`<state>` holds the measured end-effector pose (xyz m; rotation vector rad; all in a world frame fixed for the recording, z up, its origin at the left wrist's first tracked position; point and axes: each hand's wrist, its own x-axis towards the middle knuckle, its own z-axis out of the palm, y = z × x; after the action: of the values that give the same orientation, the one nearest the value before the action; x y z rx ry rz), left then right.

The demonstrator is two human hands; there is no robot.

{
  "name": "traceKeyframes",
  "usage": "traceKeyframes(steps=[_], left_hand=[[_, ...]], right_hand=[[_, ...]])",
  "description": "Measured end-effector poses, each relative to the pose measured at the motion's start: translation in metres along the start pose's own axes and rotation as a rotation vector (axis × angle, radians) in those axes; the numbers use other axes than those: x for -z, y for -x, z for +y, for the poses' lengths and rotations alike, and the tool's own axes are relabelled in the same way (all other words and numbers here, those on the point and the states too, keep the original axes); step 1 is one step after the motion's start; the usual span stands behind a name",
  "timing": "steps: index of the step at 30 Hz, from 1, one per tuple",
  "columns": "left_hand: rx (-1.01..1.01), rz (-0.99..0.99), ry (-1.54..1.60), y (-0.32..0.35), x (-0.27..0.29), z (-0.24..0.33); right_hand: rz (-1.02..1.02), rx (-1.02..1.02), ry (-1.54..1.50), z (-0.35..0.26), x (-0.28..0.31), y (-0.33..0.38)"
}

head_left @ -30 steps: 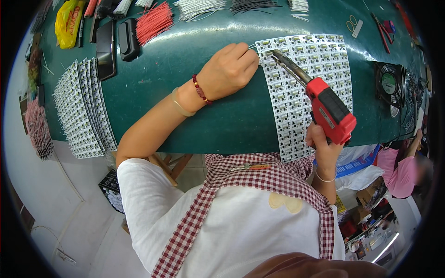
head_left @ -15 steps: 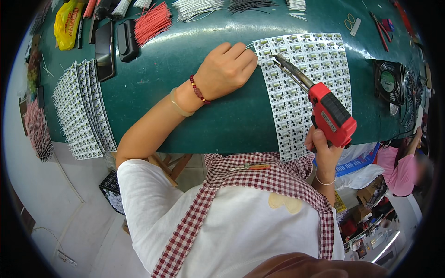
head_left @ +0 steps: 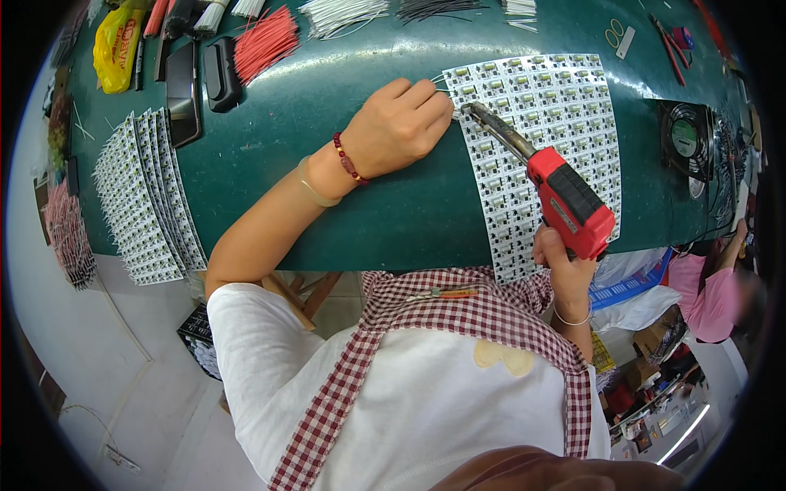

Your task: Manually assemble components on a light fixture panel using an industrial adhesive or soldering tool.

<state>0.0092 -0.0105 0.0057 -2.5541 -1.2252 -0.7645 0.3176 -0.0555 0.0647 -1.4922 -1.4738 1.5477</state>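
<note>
Two thin wires (head_left: 440,79) nearly vanish inside the pinching left hand (head_left: 399,127) beside the circuit panel (head_left: 565,98); right hand (head_left: 563,260) grips a red soldering gun (head_left: 565,200); far left, a yellow bag (head_left: 117,45).

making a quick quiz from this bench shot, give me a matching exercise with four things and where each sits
Things:
1 soldering gun
2 small fan
3 red wire bundle
4 fanned stack of boards

Places:
A far right of the table
B in the right hand
C left end of the table
D far edge, beside the black cases

Pairs: 1-B, 2-A, 3-D, 4-C
</note>
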Motion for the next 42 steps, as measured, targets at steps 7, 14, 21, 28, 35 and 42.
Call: traceKeyframes(steps=[7, 14, 21, 28, 35, 42], left_hand=[[-0.021, -0.026, 0.026, -0.001, 0.0, 0.0], [-0.016, -0.019, 0.027, 0.002, -0.002, 0.001], [-0.021, 0.003, 0.017, 0.001, 0.002, -0.001], [-0.016, -0.001, -0.017, 0.001, 0.001, 0.0], [0.01, -0.003, 0.006, 0.0, -0.001, 0.004], [0.036, -0.004, 0.044, -0.001, -0.002, 0.006]], right_hand=[[0.027, 0.048, 0.081, 0.009, 0.003, 0.004], [-0.015, 0.047, -0.042, -0.002, 0.003, 0.001], [0.006, 0.083, -0.021, -0.007, -0.001, 0.002], [0.021, 0.046, 0.062, 0.006, 0.005, 0.005], [0.005, 0.012, 0.075, 0.001, -0.001, 0.0], [0.02, 0.022, 0.06, 0.001, -0.002, 0.0]])
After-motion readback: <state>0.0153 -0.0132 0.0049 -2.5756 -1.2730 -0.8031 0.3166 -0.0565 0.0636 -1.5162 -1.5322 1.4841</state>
